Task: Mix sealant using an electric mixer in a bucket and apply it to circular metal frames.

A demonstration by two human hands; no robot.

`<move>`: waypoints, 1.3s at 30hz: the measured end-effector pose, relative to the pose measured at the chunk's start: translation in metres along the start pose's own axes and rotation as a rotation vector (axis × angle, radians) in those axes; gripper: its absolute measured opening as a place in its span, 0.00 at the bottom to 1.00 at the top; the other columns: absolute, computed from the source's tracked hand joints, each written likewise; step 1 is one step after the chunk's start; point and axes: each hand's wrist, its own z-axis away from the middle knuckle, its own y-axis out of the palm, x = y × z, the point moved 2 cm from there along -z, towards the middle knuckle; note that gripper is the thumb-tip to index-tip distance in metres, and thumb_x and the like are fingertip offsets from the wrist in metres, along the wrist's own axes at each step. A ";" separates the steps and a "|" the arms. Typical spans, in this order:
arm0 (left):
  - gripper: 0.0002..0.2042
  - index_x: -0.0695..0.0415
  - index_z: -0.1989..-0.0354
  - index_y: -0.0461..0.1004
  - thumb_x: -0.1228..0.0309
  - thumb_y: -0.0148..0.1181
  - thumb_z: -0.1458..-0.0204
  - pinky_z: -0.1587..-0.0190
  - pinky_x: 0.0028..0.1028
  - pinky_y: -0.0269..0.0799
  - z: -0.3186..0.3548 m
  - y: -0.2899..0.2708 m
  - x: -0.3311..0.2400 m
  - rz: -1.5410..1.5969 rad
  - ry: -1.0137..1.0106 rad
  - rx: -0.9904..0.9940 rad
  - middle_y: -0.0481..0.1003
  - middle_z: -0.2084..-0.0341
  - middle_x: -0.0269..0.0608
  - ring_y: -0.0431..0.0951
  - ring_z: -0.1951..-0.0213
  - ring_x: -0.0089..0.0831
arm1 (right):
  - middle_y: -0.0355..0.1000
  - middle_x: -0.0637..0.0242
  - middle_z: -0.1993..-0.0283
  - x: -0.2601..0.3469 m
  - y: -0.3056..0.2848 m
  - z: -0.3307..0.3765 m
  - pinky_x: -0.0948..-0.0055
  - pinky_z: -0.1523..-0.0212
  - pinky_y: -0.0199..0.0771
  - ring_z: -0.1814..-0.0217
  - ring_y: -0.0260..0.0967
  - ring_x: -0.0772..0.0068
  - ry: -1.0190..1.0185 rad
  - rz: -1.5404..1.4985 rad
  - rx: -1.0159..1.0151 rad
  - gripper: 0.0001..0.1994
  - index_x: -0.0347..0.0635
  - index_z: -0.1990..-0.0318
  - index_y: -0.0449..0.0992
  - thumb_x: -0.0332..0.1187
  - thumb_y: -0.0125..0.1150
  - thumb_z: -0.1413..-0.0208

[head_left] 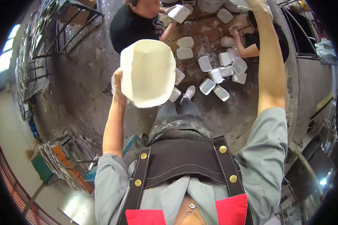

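Note:
My left hand [118,83] grips the side of a large cream-white rounded block [148,73], which looks like a plaster mould. It is held up over the floor, its broad smooth face turned towards me, and most of my fingers are hidden behind it. My right arm stretches far forward to the top edge of the view. There my right hand [256,5] is beside something white, partly cut off by the picture's edge, so its fingers do not show clearly.
Several white hollow blocks [221,93] lie on the stained floor ahead. One person in black [129,28] holds a white block [179,14]; another person's forearm [248,51] reaches among the blocks at right. Metal racks [35,67] stand at left, machinery [315,150] at right.

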 end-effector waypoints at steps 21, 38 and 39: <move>0.19 0.57 0.59 0.73 0.60 0.59 0.59 0.53 0.24 0.63 0.043 0.050 0.051 -0.434 -1.043 -0.176 0.74 0.63 0.38 0.71 0.59 0.27 | 0.68 0.60 0.56 0.328 -0.055 0.240 0.66 0.52 0.62 0.53 0.64 0.62 0.292 -1.220 0.892 0.19 0.43 0.57 0.71 0.38 0.61 0.59; 0.19 0.58 0.60 0.73 0.59 0.59 0.58 0.57 0.24 0.66 0.033 0.083 0.053 -0.399 -0.948 -0.074 0.73 0.67 0.36 0.73 0.63 0.26 | 0.66 0.59 0.51 0.318 -0.085 0.238 0.68 0.49 0.59 0.46 0.60 0.59 0.616 -1.240 1.125 0.21 0.46 0.51 0.68 0.41 0.56 0.53; 0.19 0.59 0.60 0.73 0.60 0.59 0.59 0.57 0.25 0.67 0.034 0.083 0.052 -0.445 -1.001 -0.140 0.74 0.67 0.37 0.73 0.64 0.27 | 0.66 0.59 0.51 0.321 -0.085 0.240 0.68 0.49 0.59 0.46 0.60 0.59 0.620 -1.242 1.125 0.21 0.46 0.51 0.68 0.41 0.56 0.53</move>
